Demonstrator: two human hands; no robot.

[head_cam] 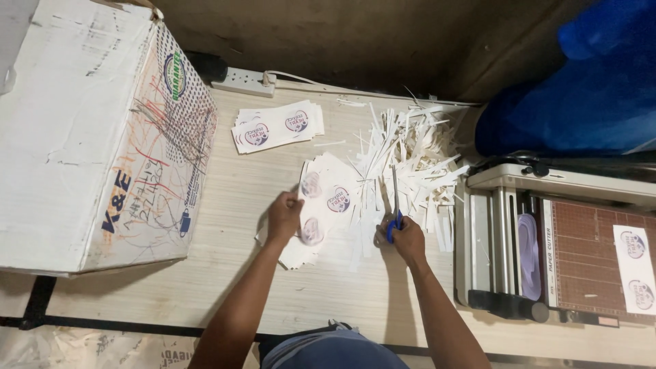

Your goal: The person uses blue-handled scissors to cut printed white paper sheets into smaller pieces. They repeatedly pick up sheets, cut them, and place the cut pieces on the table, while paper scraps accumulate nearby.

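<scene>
My left hand presses down on a fanned stack of white paper sheets printed with round purple and red labels, lying on the pale wooden table. My right hand grips blue-handled scissors, blades pointing away from me, just right of the sheets. A pile of thin white paper strips lies beyond and around the scissors.
A large white cardboard box fills the left side. Another stack of printed label sheets lies near a white power strip. A paper cutter with a label sheet on it sits at right, below blue fabric.
</scene>
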